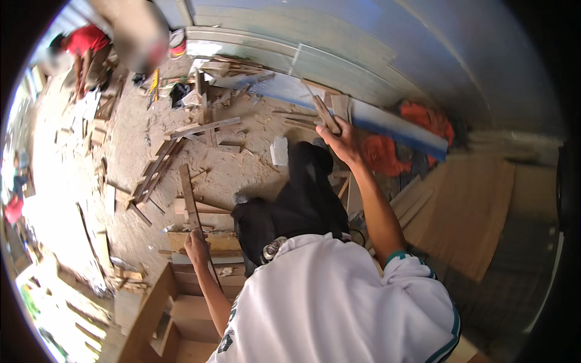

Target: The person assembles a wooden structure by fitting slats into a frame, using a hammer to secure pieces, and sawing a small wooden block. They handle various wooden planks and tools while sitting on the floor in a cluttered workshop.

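My left hand (pixel 196 247) is closed around a long, thin wooden strip (pixel 189 196). The strip points away from me above the hand, and its lower part runs down beside my forearm. Out to the right, my right hand (pixel 344 144) grips a short brown wooden piece (pixel 327 115). A thin tip shows beyond its far end; I cannot tell whether this is a tool. Between the hands are my bent legs in black trousers (pixel 290 209). A white block (pixel 279 151) lies on the ground just ahead of them.
Wood offcuts (pixel 158 169) litter the sandy floor. A wooden frame with compartments (pixel 142 320) stands at lower left. Plywood (pixel 466 212) and orange cloth (pixel 417 124) lie to the right, by a blue-and-white board (pixel 387 124). A person in red (pixel 88 42) crouches far left.
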A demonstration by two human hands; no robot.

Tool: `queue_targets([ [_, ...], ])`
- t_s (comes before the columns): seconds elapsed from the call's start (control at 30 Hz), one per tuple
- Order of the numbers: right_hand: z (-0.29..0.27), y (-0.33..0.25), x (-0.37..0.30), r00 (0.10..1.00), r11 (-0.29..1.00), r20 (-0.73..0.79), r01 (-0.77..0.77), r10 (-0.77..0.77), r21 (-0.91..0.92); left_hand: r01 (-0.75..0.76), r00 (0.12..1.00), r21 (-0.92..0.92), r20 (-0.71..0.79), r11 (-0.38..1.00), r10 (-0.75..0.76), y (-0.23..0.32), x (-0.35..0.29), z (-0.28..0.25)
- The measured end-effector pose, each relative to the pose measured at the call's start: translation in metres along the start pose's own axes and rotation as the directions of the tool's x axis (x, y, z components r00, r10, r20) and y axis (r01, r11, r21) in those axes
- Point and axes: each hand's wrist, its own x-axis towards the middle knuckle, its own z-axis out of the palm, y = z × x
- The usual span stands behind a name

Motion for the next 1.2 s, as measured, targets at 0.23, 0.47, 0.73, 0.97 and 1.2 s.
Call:
queue_targets([
  [0.23, 0.040, 0.076, 0.106, 0.870, 0.933, 0.492, -0.166, -0.014, 0.320, -0.145, 0.987, -0.207, 0.034, 0.968, 0.155, 0.093, -0.005, 0.186],
  [0.47, 0.096, 0.201, 0.177, 0.748, 0.845, 0.658, -0.404, 0.084, 0.350, -0.051, 0.982, -0.203, 0.168, 0.978, 0.086, 0.058, 0.065, 0.418],
  [0.73, 0.123, 0.381, 0.208, 0.743, 0.779, 0.608, -0.546, 0.280, 0.309, -0.142, 0.963, -0.482, -0.268, 0.865, 0.008, -0.141, 0.145, 0.557],
  [0.97, 0.111, 0.518, 0.167, 0.812, 0.891, 0.526, -0.407, 0.251, 0.203, 0.731, 0.678, 0.000, -0.121, 0.683, -0.725, -0.429, 0.133, 0.696],
  [1.2, 0.124, 0.551, 0.146, 0.764, 0.941, 0.573, -0.337, 0.297, -0.038, 0.216, 0.939, 0.360, 0.180, 0.908, -0.295, -0.506, 0.154, 0.754],
])
